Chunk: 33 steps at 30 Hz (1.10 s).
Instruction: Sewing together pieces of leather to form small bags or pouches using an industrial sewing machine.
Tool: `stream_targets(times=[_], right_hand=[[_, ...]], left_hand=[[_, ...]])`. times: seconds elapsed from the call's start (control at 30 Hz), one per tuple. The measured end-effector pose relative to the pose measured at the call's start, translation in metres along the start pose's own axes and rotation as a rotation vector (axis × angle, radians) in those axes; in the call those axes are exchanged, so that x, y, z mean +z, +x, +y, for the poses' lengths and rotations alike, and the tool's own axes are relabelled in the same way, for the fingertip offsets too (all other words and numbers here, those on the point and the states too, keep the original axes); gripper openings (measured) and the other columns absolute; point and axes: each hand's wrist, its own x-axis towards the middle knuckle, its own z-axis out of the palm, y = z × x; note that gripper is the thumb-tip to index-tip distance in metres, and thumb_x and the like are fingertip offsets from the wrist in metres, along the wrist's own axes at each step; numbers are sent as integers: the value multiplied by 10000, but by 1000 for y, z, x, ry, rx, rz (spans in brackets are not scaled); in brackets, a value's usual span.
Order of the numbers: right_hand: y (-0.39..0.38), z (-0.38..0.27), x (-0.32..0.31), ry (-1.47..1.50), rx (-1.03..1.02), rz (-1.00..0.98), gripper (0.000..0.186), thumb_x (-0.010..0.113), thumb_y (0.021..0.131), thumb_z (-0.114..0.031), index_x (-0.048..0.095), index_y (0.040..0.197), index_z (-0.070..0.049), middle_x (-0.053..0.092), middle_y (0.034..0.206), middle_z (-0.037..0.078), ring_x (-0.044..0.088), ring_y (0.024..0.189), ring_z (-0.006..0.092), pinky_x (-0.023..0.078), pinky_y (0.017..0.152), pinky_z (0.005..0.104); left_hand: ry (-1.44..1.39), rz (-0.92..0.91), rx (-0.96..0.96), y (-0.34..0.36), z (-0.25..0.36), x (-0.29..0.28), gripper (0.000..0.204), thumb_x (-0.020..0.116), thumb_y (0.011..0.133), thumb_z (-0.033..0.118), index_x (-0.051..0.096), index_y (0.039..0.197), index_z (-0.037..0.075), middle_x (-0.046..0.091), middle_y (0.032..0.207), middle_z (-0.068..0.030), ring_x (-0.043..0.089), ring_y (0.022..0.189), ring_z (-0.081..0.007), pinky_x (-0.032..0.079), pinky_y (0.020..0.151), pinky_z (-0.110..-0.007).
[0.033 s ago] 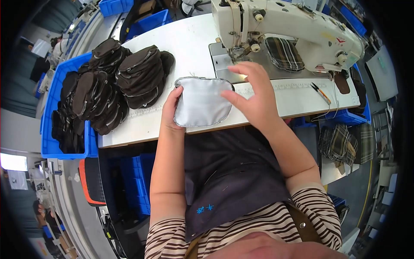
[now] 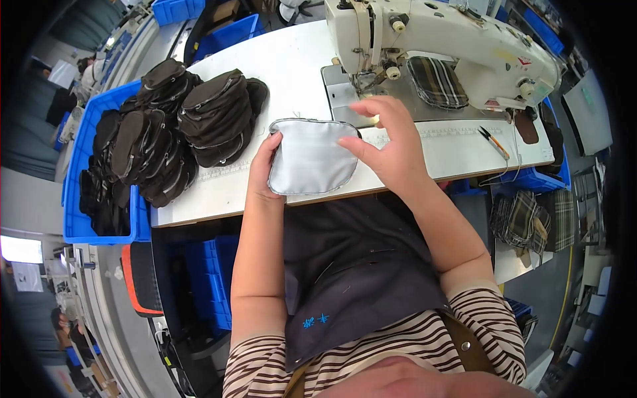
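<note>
My left hand (image 2: 264, 166) grips the left edge of a rounded fabric panel (image 2: 312, 162), its thumb on top. The panel's silvery-grey side faces up, and a dark trim runs round its edge. My right hand (image 2: 398, 149) is open, with thumb and fingers spread apart. Its thumb tip lies over the panel's upper right part; whether it touches cannot be told. Just beyond my right hand stands a white sewing machine (image 2: 451, 33), its needle area close to my fingers. A plaid fabric piece (image 2: 438, 83) lies on the machine's bed.
Stacks of dark brown zippered pieces (image 2: 219, 116) sit on the white table (image 2: 285, 60) at left, beside a filled blue bin (image 2: 139, 215). Thread snips (image 2: 494, 142) lie at right on the table. More plaid pieces (image 2: 521, 222) are lower right.
My right hand has shifted very slightly to the left. The left hand and the panel look the same.
</note>
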Motion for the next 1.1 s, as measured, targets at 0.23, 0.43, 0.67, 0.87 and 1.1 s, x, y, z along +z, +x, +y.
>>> stream_targets(times=[0.23, 0.43, 0.67, 0.87, 1.1], right_hand=[[-4, 9, 14, 79, 131, -100, 203, 837, 858, -168, 691, 942, -54, 655, 845, 52, 641, 770, 241, 519, 681, 357], [-8, 11, 16, 231, 285, -77, 85, 729, 983, -89, 714, 942, -15, 653, 780, 21, 571, 691, 133, 463, 659, 288], [-10, 10, 17, 429, 361, -119, 196, 675, 1051, -165, 725, 994, 15, 660, 808, -11, 522, 706, 78, 452, 670, 256], [-6, 8, 10, 509, 602, -231, 230, 676, 1057, -190, 710, 925, -5, 595, 786, -61, 471, 724, 38, 392, 647, 250], [-8, 16, 18, 911, 837, -195, 288, 657, 1078, -284, 732, 949, -37, 595, 771, -75, 459, 692, 37, 389, 660, 242]], left_hand=[[104, -37, 28, 2, -3, -5, 415, 597, 1008, 245, 632, 1306, -42, 734, 1224, -195, 726, 1103, -302, 577, 989, -431], [121, -30, 36, 2, -3, -3, 418, 604, 1005, 239, 622, 1309, -48, 734, 1213, -192, 727, 1092, -293, 578, 979, -420], [137, -24, 35, 2, -2, -3, 413, 607, 1005, 245, 630, 1302, -41, 731, 1223, -182, 721, 1097, -284, 575, 980, -413], [180, -14, 37, 2, -3, -1, 427, 614, 1003, 248, 628, 1317, -40, 731, 1230, -175, 716, 1108, -273, 567, 990, -401], [201, -15, 45, 2, -3, 0, 427, 613, 1005, 243, 627, 1324, -41, 732, 1227, -175, 716, 1105, -274, 566, 990, -399]])
